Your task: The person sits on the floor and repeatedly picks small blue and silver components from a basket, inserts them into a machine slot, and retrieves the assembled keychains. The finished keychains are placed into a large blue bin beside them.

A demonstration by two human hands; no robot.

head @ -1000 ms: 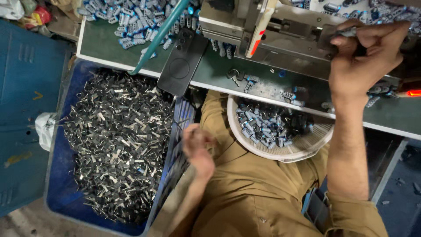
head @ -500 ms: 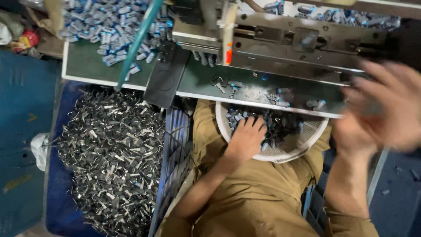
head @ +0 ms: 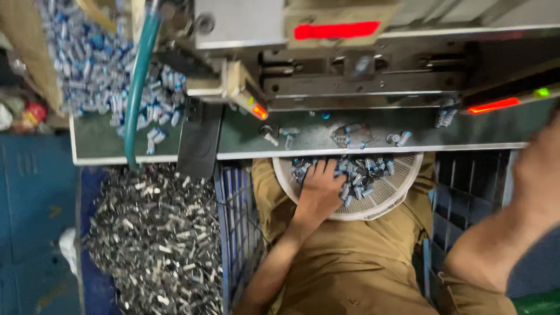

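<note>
My left hand (head: pixel 319 188) is down in the round white basket (head: pixel 389 201) that sits on my lap, just under the near edge of the bench. The basket is ribbed plastic, slatted across its floor, with a smooth pale rim. My fingers are bent and pressed into the heap of small parts (head: pixel 363 172) lying in it: short metal pieces with blue ends, shiny and jumbled. Whether I have any of them pinched I cannot tell, because the fingertips are buried among them.

My right hand (head: pixel 539 166) is at the right edge, blurred and cut off by the frame; I cannot make out how far open it is or whether it holds anything. Only the forearm shows clearly, coming up from the near right.

The bench top (head: pixel 245 137) is flat, dark green and dull, with a pale front edge, and a few loose parts are scattered on it. Beyond it stands the machine (head: pixel 361 76), grey steel blocks and rails with glowing red lights. A teal hose (head: pixel 139 87) curves down on the left, over a far pile of the same blue-tipped pieces (head: pixel 99 76). Near left, a blue crate (head: pixel 224 233) with a slatted wall holds a deep mass of bare silvery metal clips (head: pixel 154 239), thin and angular.
</note>
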